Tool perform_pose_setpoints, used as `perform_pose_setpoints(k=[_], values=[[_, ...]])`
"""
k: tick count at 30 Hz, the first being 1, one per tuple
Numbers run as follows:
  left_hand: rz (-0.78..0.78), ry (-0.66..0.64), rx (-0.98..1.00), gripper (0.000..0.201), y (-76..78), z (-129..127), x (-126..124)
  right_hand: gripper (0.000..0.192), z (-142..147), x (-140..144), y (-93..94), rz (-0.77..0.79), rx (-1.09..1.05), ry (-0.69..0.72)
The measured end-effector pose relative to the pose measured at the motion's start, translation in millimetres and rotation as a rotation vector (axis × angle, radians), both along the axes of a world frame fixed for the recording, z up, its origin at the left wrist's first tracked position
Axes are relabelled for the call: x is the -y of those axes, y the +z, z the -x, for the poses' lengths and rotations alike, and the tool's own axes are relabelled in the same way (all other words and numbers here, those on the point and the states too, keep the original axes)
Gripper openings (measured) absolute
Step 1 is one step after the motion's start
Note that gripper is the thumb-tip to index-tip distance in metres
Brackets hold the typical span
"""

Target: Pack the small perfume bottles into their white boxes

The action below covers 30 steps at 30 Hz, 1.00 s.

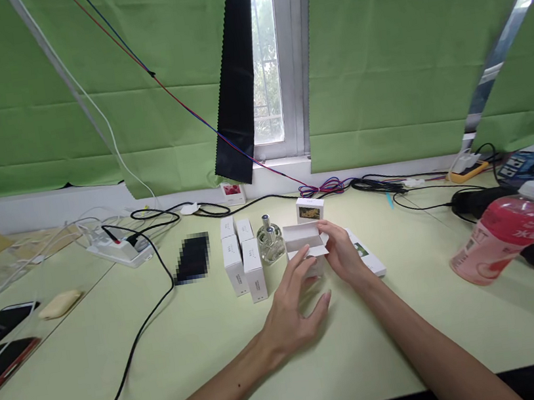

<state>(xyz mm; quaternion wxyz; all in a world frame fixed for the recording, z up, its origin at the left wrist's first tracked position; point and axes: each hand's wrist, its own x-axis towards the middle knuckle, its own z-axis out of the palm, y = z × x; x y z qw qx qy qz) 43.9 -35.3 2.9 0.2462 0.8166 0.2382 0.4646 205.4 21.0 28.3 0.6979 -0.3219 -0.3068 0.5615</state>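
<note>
A small white box (296, 235) stands on the table with its top flaps open. My right hand (342, 250) grips the box at its right side, fingers closed by a flap. My left hand (292, 309) is at the front of the box, fingers and thumb spread, fingertips at or near the flap; whether they touch it I cannot tell. Just left of the box are clear glass bottles (271, 247) with silver spray tops. Several closed white boxes (254, 271) stand upright beside them. Whatever is inside the open box is hidden.
Behind stands a white box (310, 210) with a picture; another white box (373, 261) lies flat by my right wrist. A pink drink bottle (505, 233) leans at right. Black cable (132, 341) crosses the left side near a power strip (122, 247) and phones (1, 323).
</note>
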Motion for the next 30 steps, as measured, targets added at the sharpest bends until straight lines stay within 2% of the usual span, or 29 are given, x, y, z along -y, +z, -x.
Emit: perform_pose_setpoints(k=[5, 11, 16, 19, 23, 30], values=[[-0.055, -0.035, 0.004, 0.059, 0.7, 0.4, 0.9, 0.014, -2.5, -0.4, -0.2, 0.039, 0.034, -0.026], [-0.19, -0.033, 0.019, 0.051, 0.5, 0.9, 1.2, 0.016, -1.6, 0.2, 0.3, 0.029, 0.102, -0.057], [-0.401, 0.121, 0.126, 0.033, 4.4, 3.5, 0.0, 0.016, -1.0, 1.2, 0.3, 0.018, 0.114, -0.05], [-0.453, 0.257, 0.14, 0.022, 8.3, 6.7, -2.9, 0.016, -1.5, 1.5, -0.2, 0.025, 0.115, -0.047], [-0.407, 0.356, 0.135, 0.023, 10.1, 8.9, -7.2, 0.016, -1.8, 1.8, -0.7, 0.034, 0.124, -0.038], [-0.128, 0.386, 0.081, 0.032, 7.2, 6.7, -6.8, 0.017, -2.0, 1.0, -2.8, 0.028, 0.136, -0.025]])
